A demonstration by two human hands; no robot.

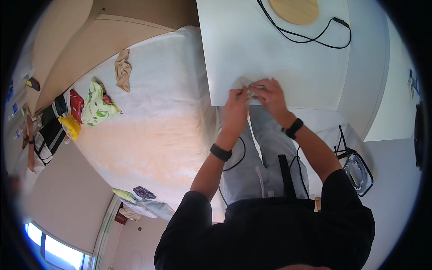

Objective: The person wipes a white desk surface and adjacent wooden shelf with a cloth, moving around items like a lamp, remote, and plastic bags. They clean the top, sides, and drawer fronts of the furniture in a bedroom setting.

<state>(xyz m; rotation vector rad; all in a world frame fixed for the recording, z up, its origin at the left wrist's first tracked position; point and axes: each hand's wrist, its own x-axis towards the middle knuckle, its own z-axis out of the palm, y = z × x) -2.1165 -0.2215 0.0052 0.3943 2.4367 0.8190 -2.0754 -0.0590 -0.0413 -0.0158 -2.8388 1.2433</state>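
Observation:
Both of my hands meet at the near edge of a white tabletop (276,67). Between their fingers is a small, crumpled, pale greyish cloth (243,82). My left hand (236,104) pinches it at its left side, fingertips close to those of my right hand. My right hand (270,96) grips it from the right, fingers bent over it. Part of the cloth lies beyond the fingertips on the table; the rest is hidden by the fingers. A black band is on each wrist.
A black cable (314,40) and a round wooden board (297,10) lie on the table's far part. Left stands a bed (162,101) with a beige cloth (123,71), a green-patterned cloth (96,108) and a yellow object (70,127). Another person (31,148) is at far left.

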